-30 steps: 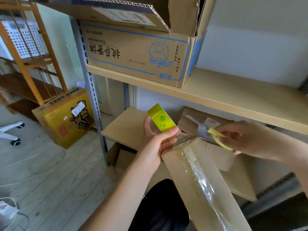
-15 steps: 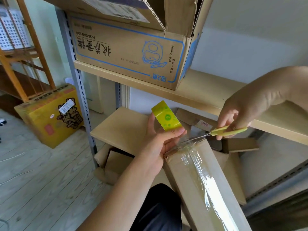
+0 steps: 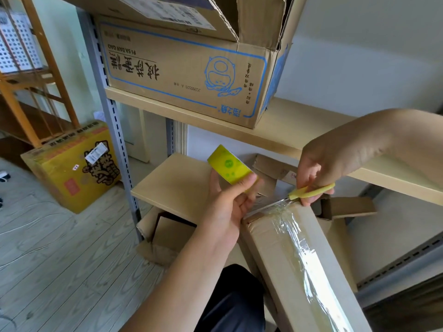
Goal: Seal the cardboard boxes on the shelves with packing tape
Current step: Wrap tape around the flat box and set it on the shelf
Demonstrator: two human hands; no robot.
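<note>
A long narrow cardboard box (image 3: 282,257) slants up from the lower right, with a strip of clear tape (image 3: 302,250) along its top. My left hand (image 3: 230,202) grips a yellow-green roll of packing tape (image 3: 227,164) just past the box's far end. A short stretch of tape runs from the roll to the box. My right hand (image 3: 318,171) holds yellow-handled scissors (image 3: 309,191), their blades at that stretch of tape by the box's end.
A large brown box with blue print (image 3: 187,68) stands open on the upper shelf (image 3: 299,130). Other open boxes (image 3: 345,207) lie on the lower shelf (image 3: 172,183). A yellow box (image 3: 72,164) sits on the wooden floor at left, beside an orange rack (image 3: 48,56).
My right hand has risen from behind the box's end and brought the scissors' blades onto the tape at the box's end. My left hand keeps holding the roll.
</note>
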